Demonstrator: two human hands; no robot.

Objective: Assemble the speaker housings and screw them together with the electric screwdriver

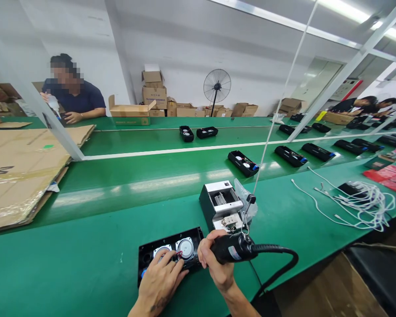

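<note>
Left grip (163, 278) part-covers speaker housing (168, 241), hold unclear | right grip (218, 269) clasping black tool (232, 248) | machine (229, 207) beyond | cables (366, 206) rightward

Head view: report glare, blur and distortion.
In the head view, pale glare streaks the glossy green strip; the ceiling lamp at top right is blown out; the posts lean outward, likely wide-angle distortion; the left hand and right hand show no obvious motion blur.
</note>
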